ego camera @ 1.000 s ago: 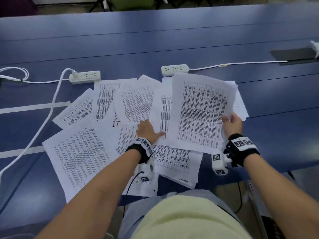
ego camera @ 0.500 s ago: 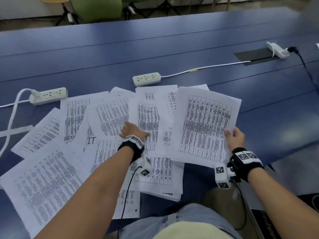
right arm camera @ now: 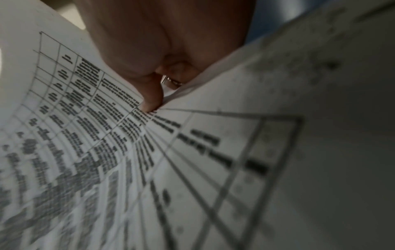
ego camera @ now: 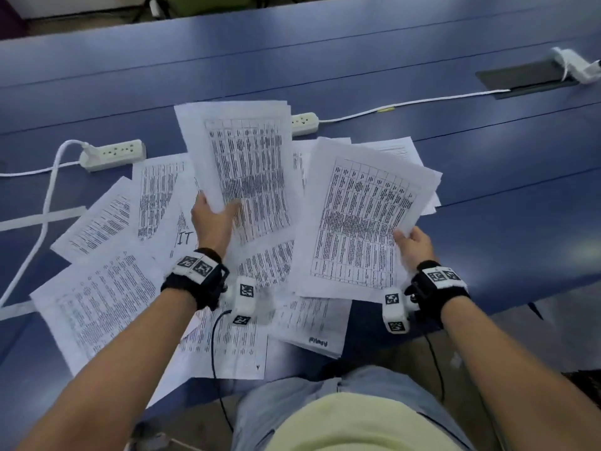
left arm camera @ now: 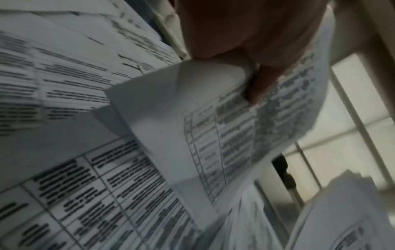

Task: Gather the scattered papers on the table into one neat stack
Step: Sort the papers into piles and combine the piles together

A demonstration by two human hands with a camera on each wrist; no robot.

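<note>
The left hand (ego camera: 213,219) held a printed sheet (ego camera: 242,164) up off the blue table (ego camera: 325,60), pinching its near left corner: the thumb (left arm camera: 259,88) lay on the printed face and the other fingers were curled behind the paper. That sheet stood raised over the far middle of the spread, its top edge reaching past the nearer of two power strips (ego camera: 304,122).

The right hand (ego camera: 411,247) gripped a small bundle of sheets (ego camera: 361,219) by its near right edge, thumb (right arm camera: 150,94) pressed on the top page and fingers tucked underneath. From the wrist view it seemed to be more than one page, though the blur made the count hard to judge. The bundle tilted to the right of the left hand's sheet, just beside it, their edges close.

The rest of the loose papers (ego camera: 97,297) lay scattered flat on the table beneath and to the left of both hands, overlapping one another, some hanging over the near edge. A second power strip (ego camera: 113,154) with a white cord (ego camera: 45,206) sat at the far left of the papers.
</note>
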